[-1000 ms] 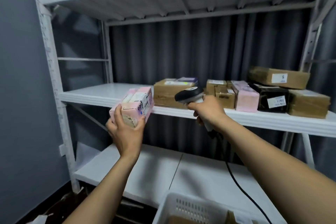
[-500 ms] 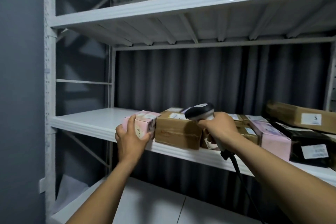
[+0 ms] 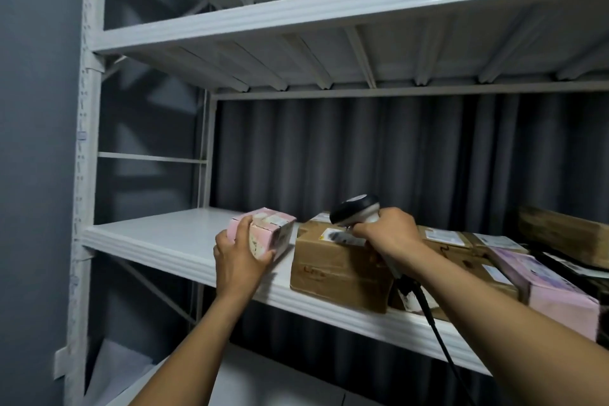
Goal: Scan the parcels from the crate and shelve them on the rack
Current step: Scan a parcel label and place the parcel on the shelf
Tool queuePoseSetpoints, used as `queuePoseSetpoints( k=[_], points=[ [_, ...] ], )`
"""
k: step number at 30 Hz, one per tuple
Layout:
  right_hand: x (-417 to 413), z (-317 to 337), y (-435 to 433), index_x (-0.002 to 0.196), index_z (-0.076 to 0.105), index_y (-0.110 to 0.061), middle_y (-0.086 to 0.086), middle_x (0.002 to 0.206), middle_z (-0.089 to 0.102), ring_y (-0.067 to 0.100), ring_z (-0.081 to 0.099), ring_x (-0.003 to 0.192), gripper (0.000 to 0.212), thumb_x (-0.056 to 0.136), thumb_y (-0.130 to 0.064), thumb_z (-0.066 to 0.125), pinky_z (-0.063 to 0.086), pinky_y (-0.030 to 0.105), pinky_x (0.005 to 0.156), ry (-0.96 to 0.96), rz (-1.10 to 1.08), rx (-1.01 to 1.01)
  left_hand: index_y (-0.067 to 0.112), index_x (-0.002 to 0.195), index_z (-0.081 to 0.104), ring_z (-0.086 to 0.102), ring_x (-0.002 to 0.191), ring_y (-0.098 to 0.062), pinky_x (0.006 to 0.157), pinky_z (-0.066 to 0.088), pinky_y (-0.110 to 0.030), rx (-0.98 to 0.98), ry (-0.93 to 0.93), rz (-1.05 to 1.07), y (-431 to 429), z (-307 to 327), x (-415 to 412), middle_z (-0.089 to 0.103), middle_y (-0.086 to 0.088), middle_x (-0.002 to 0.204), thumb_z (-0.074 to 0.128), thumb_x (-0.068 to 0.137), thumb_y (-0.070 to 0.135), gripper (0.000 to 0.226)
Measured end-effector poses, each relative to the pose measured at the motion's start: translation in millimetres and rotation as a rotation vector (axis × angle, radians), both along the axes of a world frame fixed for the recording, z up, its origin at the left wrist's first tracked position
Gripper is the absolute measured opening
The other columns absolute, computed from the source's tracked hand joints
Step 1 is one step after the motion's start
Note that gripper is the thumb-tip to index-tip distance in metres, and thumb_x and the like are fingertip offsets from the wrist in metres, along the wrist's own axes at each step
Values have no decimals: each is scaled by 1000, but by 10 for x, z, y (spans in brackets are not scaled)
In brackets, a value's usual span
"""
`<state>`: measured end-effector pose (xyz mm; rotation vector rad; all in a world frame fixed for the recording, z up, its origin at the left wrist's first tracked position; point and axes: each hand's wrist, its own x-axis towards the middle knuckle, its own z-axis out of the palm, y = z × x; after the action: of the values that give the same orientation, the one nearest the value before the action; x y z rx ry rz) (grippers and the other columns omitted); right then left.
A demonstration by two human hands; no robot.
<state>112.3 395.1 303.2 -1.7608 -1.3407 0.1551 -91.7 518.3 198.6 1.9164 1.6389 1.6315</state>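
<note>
On a white rack [image 3: 158,241], the left hand [image 3: 239,262] gripped a pink parcel [image 3: 268,234] beside a brown box [image 3: 333,269]; the right hand [image 3: 392,236] clasped a scanner [image 3: 354,209].

The left arm reaches up and forward, bare to the elbow, and the left hand [image 3: 240,254] grips the near end of a pink parcel [image 3: 275,229]. The right arm stretches in from the lower right, and the right hand [image 3: 392,236] is fisted round the handle of a scanner [image 3: 356,208].

Bare shelf [image 3: 171,237] leftward lies free; brown box [image 3: 336,270] blocks rightward.
</note>
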Motion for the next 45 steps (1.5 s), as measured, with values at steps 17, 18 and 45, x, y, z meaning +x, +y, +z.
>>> queuePoseSetpoints(
  k=[17, 18, 45],
  points=[
    [47, -37, 381, 98, 68, -10, 12, 97, 73, 32, 70, 84, 38, 74, -40, 70, 59, 36, 74, -182, -84, -142, 24, 144, 41, 49, 110, -28, 93, 44, -35, -73, 185, -105, 680, 37, 183, 36, -8, 127, 66, 86, 14, 64],
    [50, -45, 392, 99, 68, -10, 13, 97, 72, 32, 70, 85, 38, 75, -40, 70, 58, 35, 74, -184, -88, -147, 22, 144, 40, 51, 110, -29, 93, 45, -35, -83, 188, -107, 725, 34, 207, 37, -10, 129, 63, 87, 12, 63],
    [138, -520, -1134, 85, 69, 1, 11, 67, 69, 23, 61, 42, 22, 77, -20, 69, 47, 26, 41, 74, 53, -113, 19, 142, 43, 38, 132, -31, 98, 43, -42, -70, 951, -21, -1139, 319, 299, 35, -8, 151, 55, 93, 37, 54]
  ],
)
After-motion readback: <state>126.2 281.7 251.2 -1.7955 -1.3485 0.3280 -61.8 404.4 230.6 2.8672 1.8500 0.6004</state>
